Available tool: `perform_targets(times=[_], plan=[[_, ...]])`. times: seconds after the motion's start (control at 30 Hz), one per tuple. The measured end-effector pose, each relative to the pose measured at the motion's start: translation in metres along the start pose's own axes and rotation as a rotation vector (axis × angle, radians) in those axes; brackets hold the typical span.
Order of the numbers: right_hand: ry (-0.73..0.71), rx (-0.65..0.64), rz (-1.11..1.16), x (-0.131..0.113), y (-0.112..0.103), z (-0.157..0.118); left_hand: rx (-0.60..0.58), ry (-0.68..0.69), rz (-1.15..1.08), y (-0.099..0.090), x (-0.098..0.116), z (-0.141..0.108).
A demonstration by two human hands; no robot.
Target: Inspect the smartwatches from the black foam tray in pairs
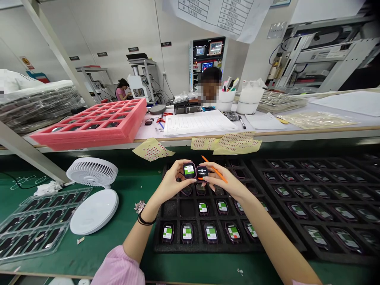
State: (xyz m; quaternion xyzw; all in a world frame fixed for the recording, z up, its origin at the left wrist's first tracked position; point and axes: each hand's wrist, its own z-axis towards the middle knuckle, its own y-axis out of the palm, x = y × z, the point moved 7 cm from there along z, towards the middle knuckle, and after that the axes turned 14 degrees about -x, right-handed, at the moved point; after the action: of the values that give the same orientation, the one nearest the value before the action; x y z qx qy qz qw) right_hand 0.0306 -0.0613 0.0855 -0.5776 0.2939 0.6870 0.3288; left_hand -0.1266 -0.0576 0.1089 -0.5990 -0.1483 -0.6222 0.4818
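Together above a black tray (196, 248), a person's hands grip two watches side by side, screens facing up. The left hand (175, 177) pinches the green-screened watch (189, 170) between thumb and fingers; the right hand (222, 178) holds the dark-screened watch (202, 173), an orange stick (215, 169) slanting across its fingers. Below both hands, more watches (211, 232) sit in the tray's compartments, many lit green and white. To the right hand's right, a second tray (326, 257) bears further rows. A black band (145, 220) circles the left wrist. Left of it stands a white fan (92, 174), with a clear tray (32, 254) of dark pieces farther out. Ahead of the hands, dotted yellow sheets (237, 143) hang from a ledge (297, 135) bearing papers (198, 123) and, toward the left, a pink foam tray (83, 138).
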Motion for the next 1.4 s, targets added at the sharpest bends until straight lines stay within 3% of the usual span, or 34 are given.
perform_targets(times=[0.17, 0.4, 0.63, 0.9, 1.4], plan=[[0.009, 0.028, -0.019, 0.000, -0.001, 0.001, 0.004, 0.014, 0.019, 0.001, 0.003, 0.000], [0.057, 0.070, -0.100, 0.007, 0.005, 0.001, -0.068, 0.140, 0.502, 0.013, 0.017, 0.001], [0.139, 0.058, -0.358, 0.014, 0.013, -0.005, -0.133, 0.085, 0.750, 0.024, 0.007, 0.002], [0.029, -0.108, 0.048, -0.009, 0.022, -0.005, 0.011, 0.344, 0.609, 0.018, 0.036, -0.005], [-0.019, -0.093, 0.127, -0.009, 0.030, -0.006, -0.007, 0.434, 0.584, 0.025, 0.042, -0.009]])
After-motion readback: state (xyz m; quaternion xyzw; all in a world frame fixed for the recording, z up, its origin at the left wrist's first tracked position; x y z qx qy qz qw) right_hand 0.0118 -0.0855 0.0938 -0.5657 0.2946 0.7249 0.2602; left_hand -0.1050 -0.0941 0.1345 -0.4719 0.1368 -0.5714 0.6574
